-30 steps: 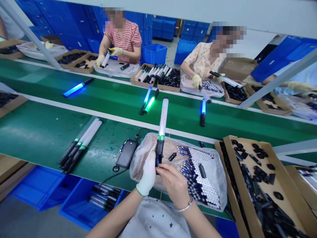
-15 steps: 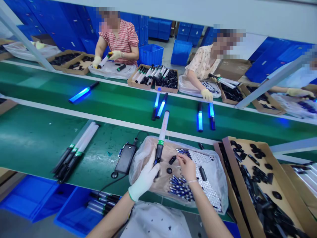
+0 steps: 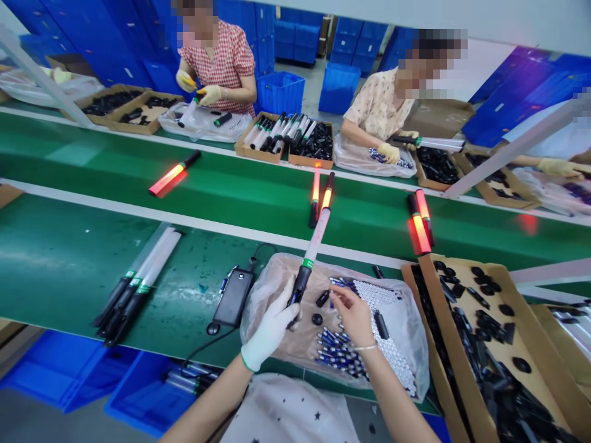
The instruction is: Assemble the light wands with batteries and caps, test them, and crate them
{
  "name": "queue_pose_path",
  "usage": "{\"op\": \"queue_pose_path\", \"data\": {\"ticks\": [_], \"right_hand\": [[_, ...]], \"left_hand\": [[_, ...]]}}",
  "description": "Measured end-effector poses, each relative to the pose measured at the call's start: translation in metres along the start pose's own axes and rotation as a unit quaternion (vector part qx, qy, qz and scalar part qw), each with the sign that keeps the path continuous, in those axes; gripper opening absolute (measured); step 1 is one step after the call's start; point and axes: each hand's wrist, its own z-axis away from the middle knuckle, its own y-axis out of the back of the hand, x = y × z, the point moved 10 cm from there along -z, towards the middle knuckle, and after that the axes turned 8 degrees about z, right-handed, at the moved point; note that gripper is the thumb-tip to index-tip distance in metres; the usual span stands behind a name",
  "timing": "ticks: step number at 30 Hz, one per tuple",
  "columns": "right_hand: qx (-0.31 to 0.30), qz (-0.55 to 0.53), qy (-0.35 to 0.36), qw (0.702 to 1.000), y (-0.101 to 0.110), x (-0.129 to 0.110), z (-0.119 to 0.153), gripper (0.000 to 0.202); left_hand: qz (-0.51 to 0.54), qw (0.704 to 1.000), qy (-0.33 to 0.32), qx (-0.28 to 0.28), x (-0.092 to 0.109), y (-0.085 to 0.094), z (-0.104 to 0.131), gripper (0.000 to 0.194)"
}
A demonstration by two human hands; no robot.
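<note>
My left hand, in a white glove, is closed around the black handle of a light stick with a green ring and a pale, unlit tube. The stick points up and away over a plastic-lined tray. My bare right hand is over the tray, fingertips pinched at the end of a small black part; whether anything is between them is too small to tell. Nearby lie a round black cap, blue-and-silver batteries, a black cover and many small silver pieces.
Unlit light sticks and a black power bank with a cable lie left. Cardboard boxes of black parts stand right. Red-lit sticks lie on the green belt. Co-workers sit across it.
The lit sticks on the belt have shifted right and turned from blue to red. My left hand's stick leans slightly more right. A co-worker's hand has drawn back from the belt.
</note>
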Motion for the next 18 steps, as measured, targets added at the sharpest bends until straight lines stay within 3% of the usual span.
{"op": "queue_pose_path", "data": {"ticks": [4, 8, 13, 18], "right_hand": [[-0.021, -0.202, -0.070, 0.977, -0.012, -0.036, 0.026, 0.034], [0.017, -0.293, -0.103, 0.950, -0.023, -0.052, 0.039, 0.033], [0.064, -0.279, -0.088, 0.954, -0.041, -0.058, 0.048, 0.031], [0.124, -0.238, -0.033, 0.963, -0.051, -0.071, 0.060, 0.028]], "left_hand": [[-0.015, 1.000, -0.011, -0.013, -0.002, 0.001, -0.001, 0.073], [-0.074, 0.997, -0.037, 0.011, 0.002, 0.002, 0.004, 0.066], [-0.200, 0.961, -0.176, 0.079, 0.032, 0.000, 0.022, 0.055], [-0.222, 0.954, -0.179, 0.092, 0.029, -0.002, 0.027, 0.054]]}}
